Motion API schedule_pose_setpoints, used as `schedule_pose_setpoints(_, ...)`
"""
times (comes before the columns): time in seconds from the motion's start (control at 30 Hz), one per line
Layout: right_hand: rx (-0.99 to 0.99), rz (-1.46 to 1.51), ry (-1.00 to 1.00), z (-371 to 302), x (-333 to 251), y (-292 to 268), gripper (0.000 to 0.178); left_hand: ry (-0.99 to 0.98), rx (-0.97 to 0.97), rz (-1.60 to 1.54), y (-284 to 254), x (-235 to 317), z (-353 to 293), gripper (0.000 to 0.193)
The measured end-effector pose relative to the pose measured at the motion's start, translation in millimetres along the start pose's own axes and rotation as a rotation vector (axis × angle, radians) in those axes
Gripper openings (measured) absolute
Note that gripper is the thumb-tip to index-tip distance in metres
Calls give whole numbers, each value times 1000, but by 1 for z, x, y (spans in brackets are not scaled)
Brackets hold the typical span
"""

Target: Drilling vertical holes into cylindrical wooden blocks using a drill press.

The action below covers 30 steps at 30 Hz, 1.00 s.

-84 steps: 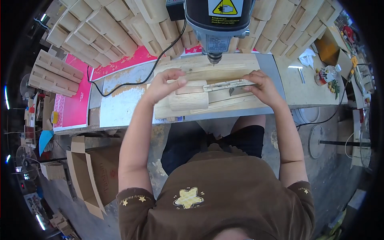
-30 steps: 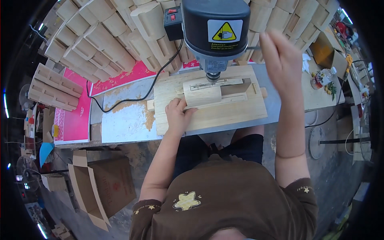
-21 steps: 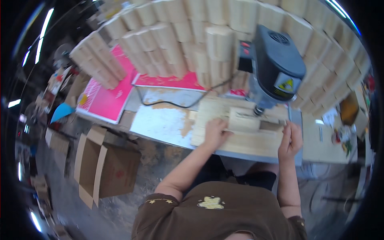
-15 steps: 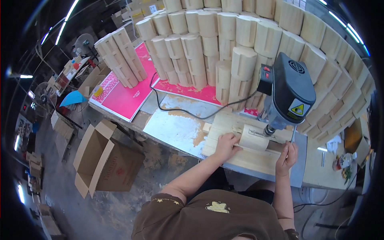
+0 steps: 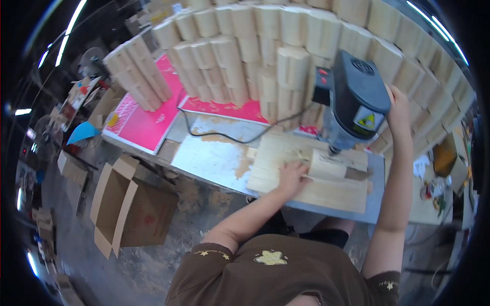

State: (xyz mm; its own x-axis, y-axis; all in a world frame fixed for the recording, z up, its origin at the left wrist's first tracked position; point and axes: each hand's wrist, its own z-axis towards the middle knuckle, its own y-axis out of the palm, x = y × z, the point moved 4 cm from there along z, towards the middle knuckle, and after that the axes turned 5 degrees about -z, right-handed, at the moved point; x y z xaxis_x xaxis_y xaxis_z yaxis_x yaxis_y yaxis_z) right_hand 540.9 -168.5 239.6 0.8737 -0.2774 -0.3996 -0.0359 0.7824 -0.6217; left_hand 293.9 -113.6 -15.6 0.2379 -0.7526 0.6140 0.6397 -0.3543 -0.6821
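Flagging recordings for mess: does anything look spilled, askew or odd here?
Yes: what looks like loose tan sawdust lies in uneven patches on the flat white rectangular sheet and the grey concrete floor, like spillage. Nothing else clearly stands out, though the picture is blurred.

Right fingers [image 5: 394, 94] partly behind drill press [image 5: 360, 84]

Long white tube lights [image 5: 71, 31] shine at the top left, and more glow at the top right. The pale wooden board [image 5: 337, 196] is bright, but the far left is dark. The side of the cardboard box [image 5: 153, 214] is in shade. Everything looks a bit smeary, even the warning sticker [image 5: 365, 119] on the drill press [image 5: 360, 84]. Near the round black rim, straight things bend.
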Motion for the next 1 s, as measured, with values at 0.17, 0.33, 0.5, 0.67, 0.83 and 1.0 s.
schedule_pose_setpoints(0.17,-66,13,34,-17,-34,-12,38,-37,28,38,-11,-14,0,50)
schedule_pose_setpoints(0.33,2,168,22,-77,-65,-42,22,-10,45,-26,-22,-6,14,38)
schedule_pose_setpoints(0.5,134,231,-83,-151,-44,-17,2,-8,24,-9,-14,-6,17,34)
schedule_pose_setpoints(0.67,226,169,-172,-203,-6,34,17,73,65,37,-6,-7,9,42)
schedule_pose_setpoints(0.83,284,222,-278,-198,-13,29,17,-24,22,25,-13,-2,6,27)
schedule_pose_setpoints(1.0,255,184,-317,-150,-43,-19,8,11,43,18,-12,-9,5,38)
